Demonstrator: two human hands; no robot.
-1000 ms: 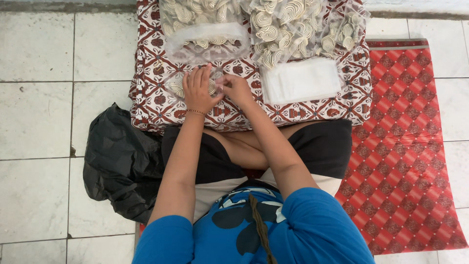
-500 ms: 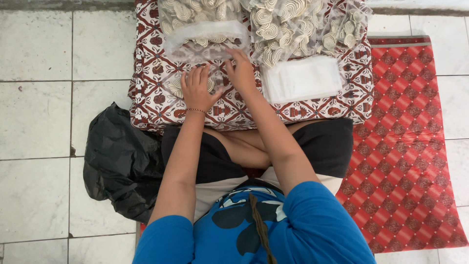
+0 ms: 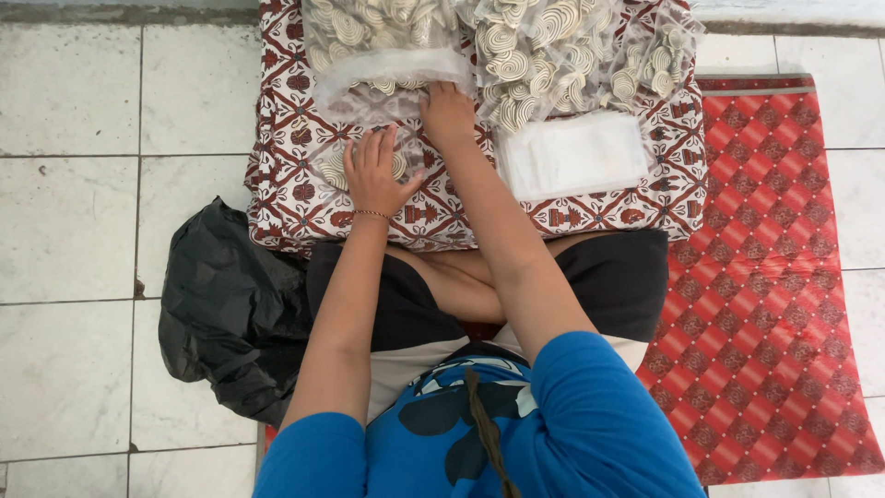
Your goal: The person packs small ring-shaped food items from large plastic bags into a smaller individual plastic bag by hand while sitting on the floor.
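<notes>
I sit cross-legged on the floor before a red-and-white patterned cloth surface (image 3: pixel 295 198). My left hand (image 3: pixel 373 175) lies flat, fingers spread, on a small clear bag of pale spiral crackers (image 3: pixel 334 171). My right hand (image 3: pixel 447 115) reaches further out and touches the open mouth of a large clear plastic bag of spiral crackers (image 3: pixel 378 41); whether it grips anything I cannot tell. A heap of loose and bagged spiral crackers (image 3: pixel 544 46) lies to its right. A stack of flat clear plastic bags (image 3: pixel 576 152) rests just right of my right forearm.
A crumpled black plastic bag (image 3: pixel 230 309) lies on the white floor tiles (image 3: pixel 74 231) by my left knee. A red patterned mat (image 3: pixel 774 277) covers the floor to the right. A grey wall edge runs along the top.
My right hand has moved away from the small bag by my left hand, up to the mouth of the large cracker bag. My left hand has flattened on the small bag.
</notes>
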